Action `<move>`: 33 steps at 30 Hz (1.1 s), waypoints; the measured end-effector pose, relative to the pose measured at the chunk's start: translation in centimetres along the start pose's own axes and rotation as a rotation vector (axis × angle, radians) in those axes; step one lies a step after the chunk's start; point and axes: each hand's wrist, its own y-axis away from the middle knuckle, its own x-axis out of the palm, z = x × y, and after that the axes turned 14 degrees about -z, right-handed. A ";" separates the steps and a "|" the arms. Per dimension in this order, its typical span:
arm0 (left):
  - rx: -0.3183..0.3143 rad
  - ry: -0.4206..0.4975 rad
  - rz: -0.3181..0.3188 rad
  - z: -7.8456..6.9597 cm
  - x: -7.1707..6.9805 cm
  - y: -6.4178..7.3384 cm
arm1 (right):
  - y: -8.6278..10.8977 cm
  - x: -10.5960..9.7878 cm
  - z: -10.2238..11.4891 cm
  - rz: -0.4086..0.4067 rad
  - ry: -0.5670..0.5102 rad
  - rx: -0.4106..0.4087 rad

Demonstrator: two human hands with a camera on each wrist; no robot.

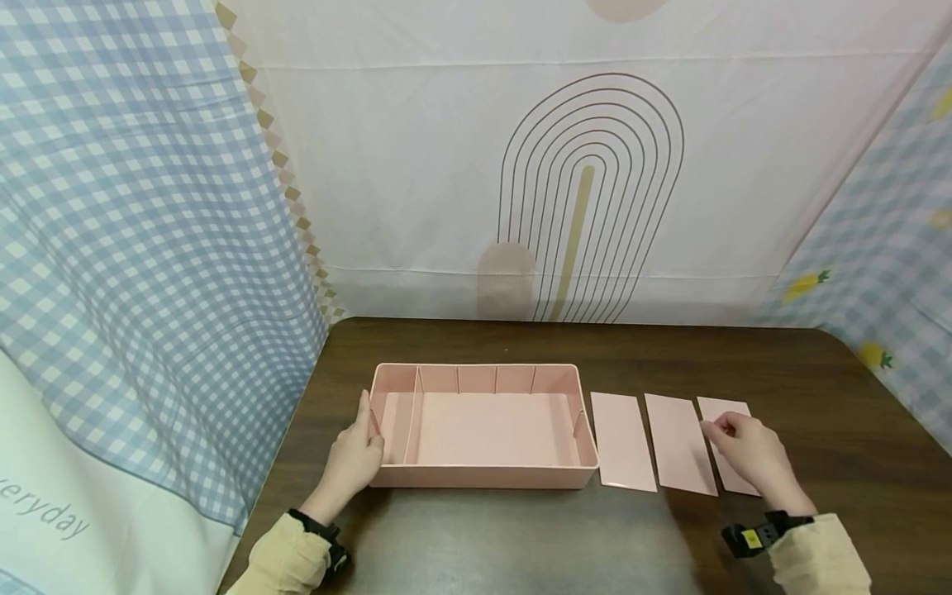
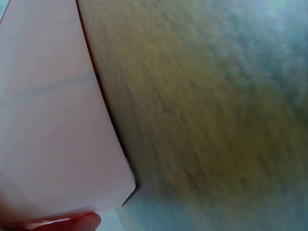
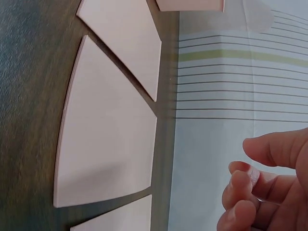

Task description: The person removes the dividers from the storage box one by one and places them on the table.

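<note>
A shallow pink box (image 1: 476, 477) stands on the table, with one thin divider (image 1: 413, 417) upright near its left end. My left hand (image 1: 351, 454) rests at the box's left end, index finger straight along the outer wall and thumb at the rim near the front corner. To the right of the box lie three flat pink panels in a row: a left panel (image 1: 623, 442), a middle panel (image 1: 678, 442) and a right panel (image 1: 725, 409). Over the right one hovers my right hand (image 1: 753, 453), thumb and index apart in the right wrist view, holding nothing.
A dark wooden table (image 1: 521, 537) carries everything. Behind it hangs a white cloth (image 1: 416, 190) printed with arches. Blue checked cloth (image 1: 149, 207) falls along the left side, and another checked cloth (image 1: 885, 273) is on the right.
</note>
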 end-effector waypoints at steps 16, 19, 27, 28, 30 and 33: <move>0.011 -0.007 -0.013 0.0 0.0 0.0 | 0.2 0.5 1.6 -0.004 -0.026 -0.039; 0.014 -0.010 -0.016 0.0 0.0 0.0 | 0.2 0.6 1.9 -0.005 -0.033 -0.043; 0.011 -0.008 -0.009 0.1 0.0 0.0 | 0.1 0.8 2.5 -0.016 -0.050 -0.051; 0.012 -0.009 -0.010 0.0 0.0 0.0 | 0.1 0.8 2.6 -0.018 -0.050 -0.054; 0.012 -0.009 -0.010 0.0 0.0 0.0 | 0.1 0.9 2.7 -0.018 -0.052 -0.054; 0.014 -0.012 -0.012 0.1 0.0 0.0 | 0.0 0.9 2.9 -0.022 -0.049 -0.058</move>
